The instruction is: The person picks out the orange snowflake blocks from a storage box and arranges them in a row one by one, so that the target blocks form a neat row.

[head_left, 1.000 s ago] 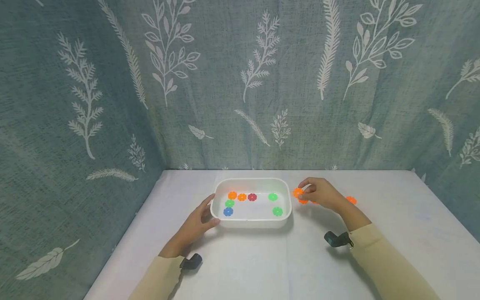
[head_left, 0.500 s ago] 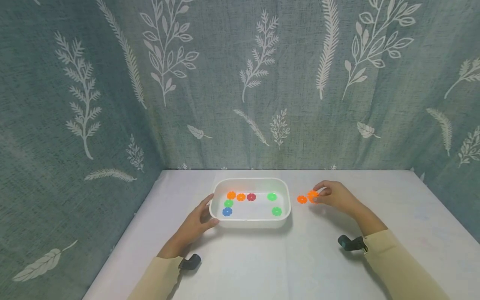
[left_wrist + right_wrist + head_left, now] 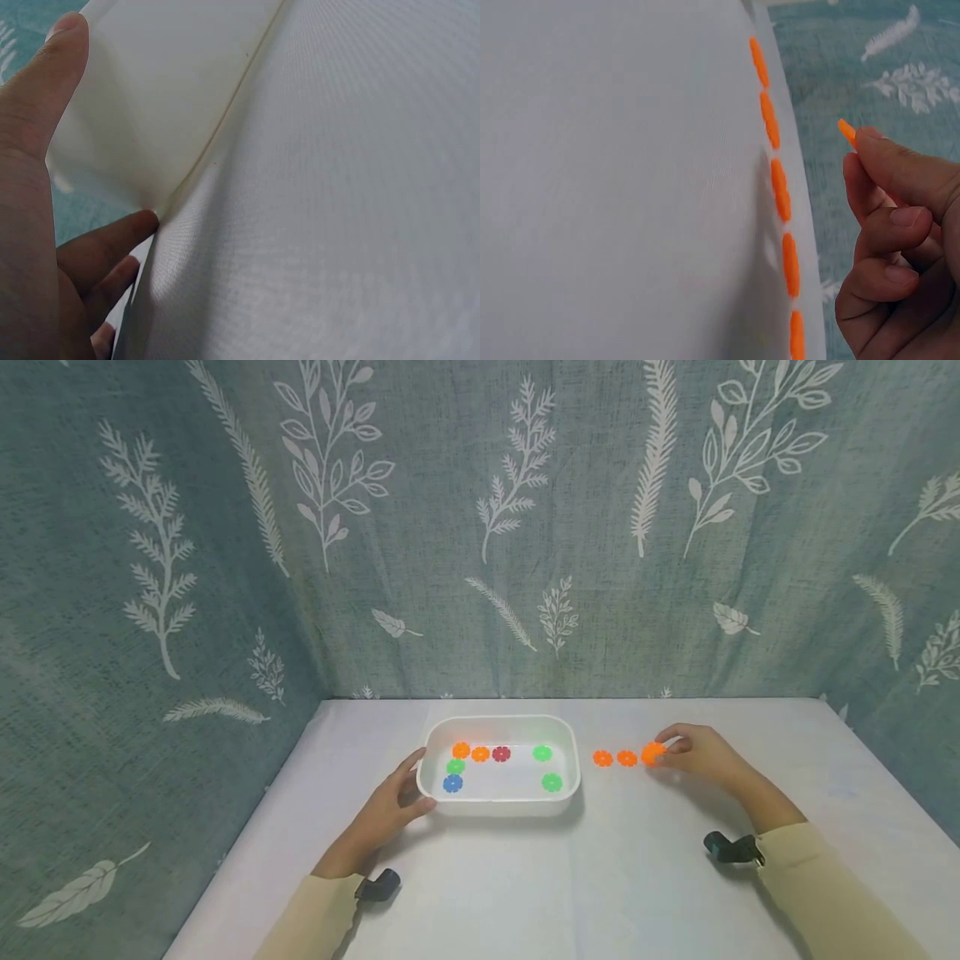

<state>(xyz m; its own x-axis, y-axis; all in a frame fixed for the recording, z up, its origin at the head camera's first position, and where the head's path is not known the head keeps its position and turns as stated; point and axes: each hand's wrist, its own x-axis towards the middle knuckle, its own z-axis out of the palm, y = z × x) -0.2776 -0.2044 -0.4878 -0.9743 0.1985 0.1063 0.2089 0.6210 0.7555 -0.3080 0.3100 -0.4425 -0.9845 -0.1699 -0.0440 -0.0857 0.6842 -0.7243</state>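
Observation:
My right hand pinches an orange notched plastic disc between thumb and forefinger, at the right of two like orange discs on the table. In the right wrist view the pinched disc shows edge-on, raised beside a row of several orange discs; its other fingers are curled in. My left hand holds the left end of a white tray, thumb at the front corner and fingers along the left side. The left wrist view shows the thumb and fingertips against the tray's wall.
Inside the tray lie two orange discs, a dark red one, a blue one and several green ones. A white cloth covers the table. A patterned curtain stands behind and at the left.
My right hand has moved rightward along the orange row with a disc pinched, uncovering two discs left of it. The left hand stays at the tray.

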